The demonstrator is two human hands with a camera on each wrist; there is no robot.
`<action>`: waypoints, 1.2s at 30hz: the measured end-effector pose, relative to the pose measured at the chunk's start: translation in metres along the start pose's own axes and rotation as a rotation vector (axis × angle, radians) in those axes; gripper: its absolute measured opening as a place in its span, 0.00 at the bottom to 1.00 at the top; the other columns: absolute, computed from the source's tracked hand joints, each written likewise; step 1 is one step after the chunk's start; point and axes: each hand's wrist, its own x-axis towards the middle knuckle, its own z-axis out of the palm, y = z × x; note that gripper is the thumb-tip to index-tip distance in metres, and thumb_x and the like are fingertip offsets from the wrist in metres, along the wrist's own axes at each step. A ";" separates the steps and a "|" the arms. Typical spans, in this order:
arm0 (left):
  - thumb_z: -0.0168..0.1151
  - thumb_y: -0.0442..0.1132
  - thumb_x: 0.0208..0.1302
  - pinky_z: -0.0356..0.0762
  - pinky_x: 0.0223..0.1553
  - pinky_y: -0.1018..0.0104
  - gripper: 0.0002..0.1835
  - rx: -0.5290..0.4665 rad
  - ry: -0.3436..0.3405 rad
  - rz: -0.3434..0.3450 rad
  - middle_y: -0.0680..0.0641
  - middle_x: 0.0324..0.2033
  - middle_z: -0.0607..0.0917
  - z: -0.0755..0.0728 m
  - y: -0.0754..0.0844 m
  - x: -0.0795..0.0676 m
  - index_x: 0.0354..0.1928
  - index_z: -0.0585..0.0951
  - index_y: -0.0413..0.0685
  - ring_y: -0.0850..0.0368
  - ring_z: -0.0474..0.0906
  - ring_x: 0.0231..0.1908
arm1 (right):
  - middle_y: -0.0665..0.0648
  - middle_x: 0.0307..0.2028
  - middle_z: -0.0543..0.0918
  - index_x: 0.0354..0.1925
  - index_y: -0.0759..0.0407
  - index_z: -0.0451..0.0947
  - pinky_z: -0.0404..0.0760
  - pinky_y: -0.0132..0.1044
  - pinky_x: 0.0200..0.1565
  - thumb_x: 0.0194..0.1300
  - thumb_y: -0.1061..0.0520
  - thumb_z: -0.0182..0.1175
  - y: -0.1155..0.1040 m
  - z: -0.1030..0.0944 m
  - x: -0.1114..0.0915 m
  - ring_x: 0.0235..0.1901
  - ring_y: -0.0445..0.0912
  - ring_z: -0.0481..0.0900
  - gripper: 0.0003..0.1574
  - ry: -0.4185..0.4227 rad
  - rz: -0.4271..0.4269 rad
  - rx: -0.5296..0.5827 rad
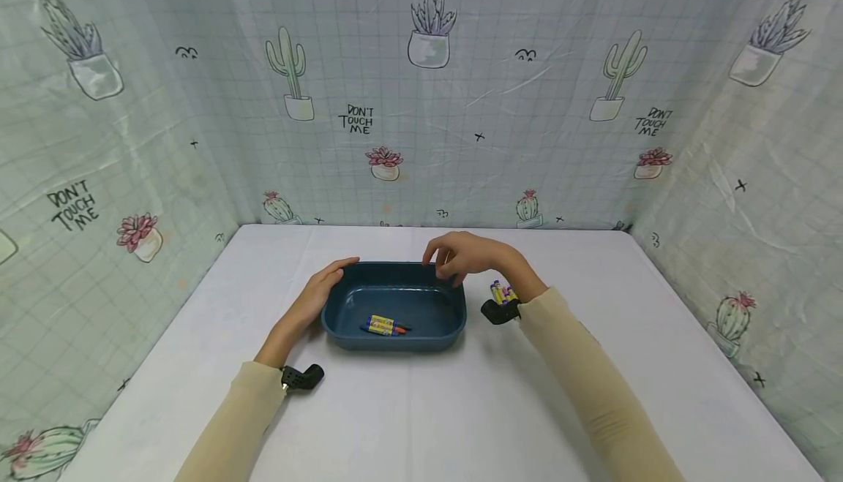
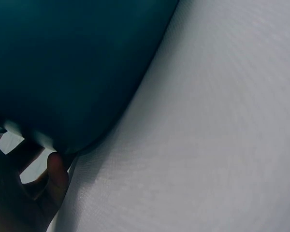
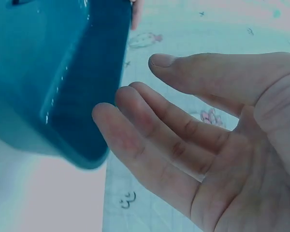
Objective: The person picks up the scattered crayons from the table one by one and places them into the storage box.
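Note:
A dark blue rectangular basin stands on the white table, with a few crayons in yellow-and-blue wrappers lying near its front wall. My left hand touches the basin's left side, its fingers reaching along the back left corner. The left wrist view shows that hand at the edge of the basin. Over the back right corner is my right hand, fingers loosely bent. In the right wrist view this hand has nothing between thumb and fingers, and its fingertips overlap the edge of the basin.
Several more crayons lie on the table right of the basin, partly hidden behind the right wrist and its black wrist camera. Another black wrist camera sits on the left wrist. Printed cloth walls enclose the table's back and sides.

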 end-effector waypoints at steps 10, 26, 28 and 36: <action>0.35 0.36 0.85 0.47 0.80 0.36 0.25 0.003 0.002 0.005 0.35 0.77 0.65 0.000 0.000 0.000 0.76 0.66 0.37 0.36 0.54 0.80 | 0.66 0.49 0.85 0.60 0.59 0.78 0.91 0.45 0.42 0.72 0.61 0.62 0.016 -0.009 -0.037 0.42 0.52 0.87 0.20 0.133 0.008 0.069; 0.34 0.43 0.86 0.46 0.81 0.37 0.25 0.019 0.039 0.005 0.40 0.78 0.65 -0.002 -0.037 0.016 0.77 0.67 0.46 0.38 0.54 0.80 | 0.70 0.49 0.84 0.61 0.63 0.76 0.89 0.55 0.49 0.73 0.60 0.60 0.095 -0.006 -0.088 0.50 0.65 0.84 0.21 0.311 0.109 0.119; 0.34 0.44 0.86 0.47 0.81 0.37 0.25 0.025 0.041 0.008 0.40 0.78 0.65 -0.002 -0.037 0.016 0.77 0.67 0.47 0.39 0.54 0.80 | 0.70 0.50 0.84 0.62 0.65 0.76 0.89 0.53 0.49 0.73 0.60 0.60 0.103 -0.004 -0.091 0.50 0.64 0.84 0.22 0.333 0.155 0.127; 0.33 0.42 0.86 0.45 0.81 0.36 0.26 0.016 0.028 -0.010 0.39 0.79 0.63 -0.001 -0.033 0.015 0.78 0.65 0.45 0.38 0.52 0.81 | 0.72 0.53 0.83 0.63 0.71 0.73 0.90 0.49 0.46 0.71 0.63 0.60 0.127 0.002 -0.099 0.49 0.59 0.85 0.25 0.369 0.288 0.172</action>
